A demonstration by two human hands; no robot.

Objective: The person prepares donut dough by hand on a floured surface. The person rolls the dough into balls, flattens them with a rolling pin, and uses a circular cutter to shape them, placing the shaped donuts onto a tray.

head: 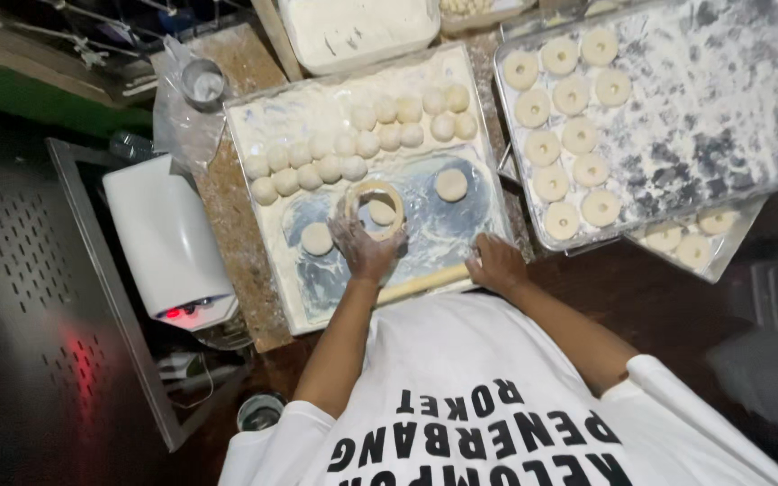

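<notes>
The left hand grips a ring cutter from above, pressing it over a flat dough disc on the floured board, midway along its near half. The right hand rests closed over the end of a rolling pin at the board's near edge; the grip looks loose, though the dim light makes that hard to tell.

Two more discs, and, lie on either side of the cutter. Dough balls crowd the board's far half. A tray on the right holds cut rings.

If the cutter sits off centre on the disc, the ring will likely come out lopsided. Thin flour under the disc could make it stick and tear on lifting. The pin, so near the edge, could roll off if let go.
</notes>
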